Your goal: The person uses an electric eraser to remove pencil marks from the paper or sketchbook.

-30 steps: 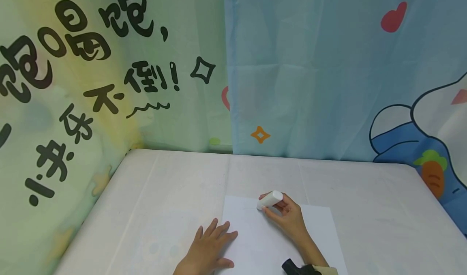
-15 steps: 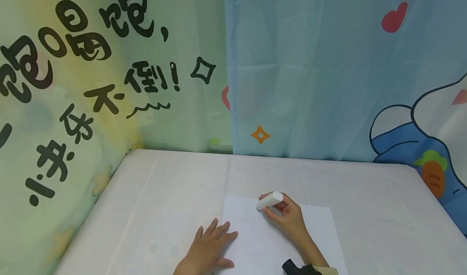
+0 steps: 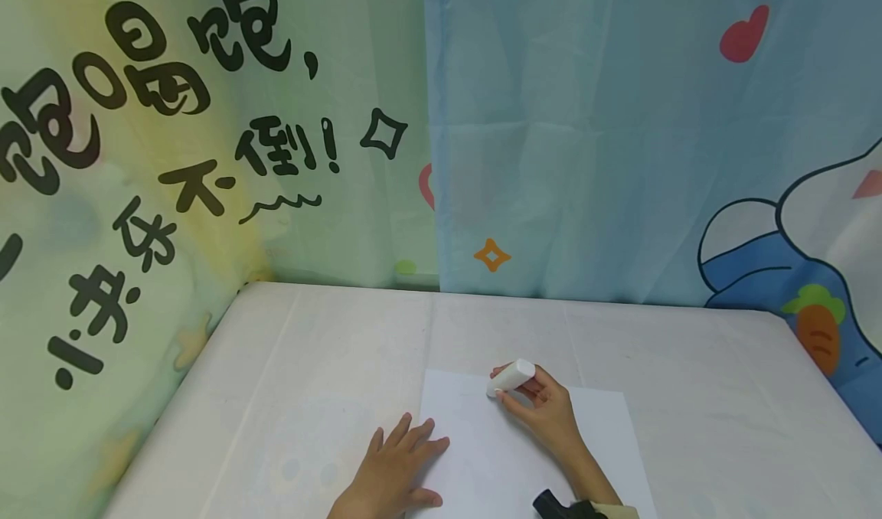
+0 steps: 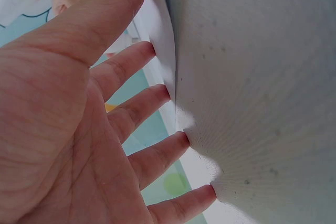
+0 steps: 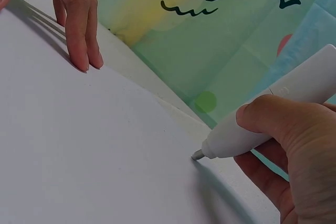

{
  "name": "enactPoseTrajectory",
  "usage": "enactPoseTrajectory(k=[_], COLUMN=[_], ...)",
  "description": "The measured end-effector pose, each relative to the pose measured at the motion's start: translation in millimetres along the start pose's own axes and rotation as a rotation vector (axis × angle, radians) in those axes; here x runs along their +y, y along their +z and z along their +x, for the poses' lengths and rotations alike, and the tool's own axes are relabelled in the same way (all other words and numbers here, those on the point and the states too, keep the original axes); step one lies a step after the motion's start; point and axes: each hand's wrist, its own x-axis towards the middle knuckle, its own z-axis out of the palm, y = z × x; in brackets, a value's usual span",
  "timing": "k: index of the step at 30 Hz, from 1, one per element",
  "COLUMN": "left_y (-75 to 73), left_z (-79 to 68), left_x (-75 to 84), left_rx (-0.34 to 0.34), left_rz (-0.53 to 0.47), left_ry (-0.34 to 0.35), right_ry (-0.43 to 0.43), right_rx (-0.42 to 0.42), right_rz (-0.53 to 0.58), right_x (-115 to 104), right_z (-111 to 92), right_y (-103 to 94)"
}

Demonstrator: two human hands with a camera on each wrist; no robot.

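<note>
My right hand [image 3: 547,412] grips a thick white electric eraser [image 3: 511,377], held at a slant over the far part of a white sheet of paper [image 3: 496,442]. In the right wrist view its narrow grey tip [image 5: 198,155] meets the paper close to an edge, and the thumb lies along the tapered body of the electric eraser [image 5: 231,132]. My left hand [image 3: 393,469] has its fingers spread at the left edge of the sheet. The left wrist view shows those fingertips [image 4: 181,139] touching down along the paper's edge [image 4: 167,40].
A white-covered table [image 3: 331,343] lies under the sheet. Behind it hang a green printed curtain [image 3: 344,220] with dark lettering and a blue curtain [image 3: 586,159]. A black wrist strap mount [image 3: 568,506] sits on the right wrist by a pale sleeve [image 3: 616,510].
The electric eraser and right fingers have shifted very slightly to the right. The left hand and the paper stay in place.
</note>
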Motion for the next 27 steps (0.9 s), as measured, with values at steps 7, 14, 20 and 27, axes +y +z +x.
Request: enactPoseTrajectory(k=[7,14,20,27], left_y=[1.4,1.3,0.8,0.9], left_z=[0.9,0.8,-0.4,-0.4], left_x=[-0.9,-0.7,-0.5,-0.4], left_rx=[-0.009,-0.009,0.008,0.01], left_rz=[-0.022,-0.021,-0.022,-0.022], left_ry=[-0.001,0.001,0.011,0.017], right_ry=[-0.025,0.002,-0.005,0.0], right_rx=[0.009,0.007,-0.001,-0.007], right_rz=[0.016,0.006,0.019,0.023], right_x=[-1.3,-1.6,-1.7,-0.6], right_z=[0.8,0.6,0.4,0.0], right_y=[0.2,-0.3,-0.5,-0.5])
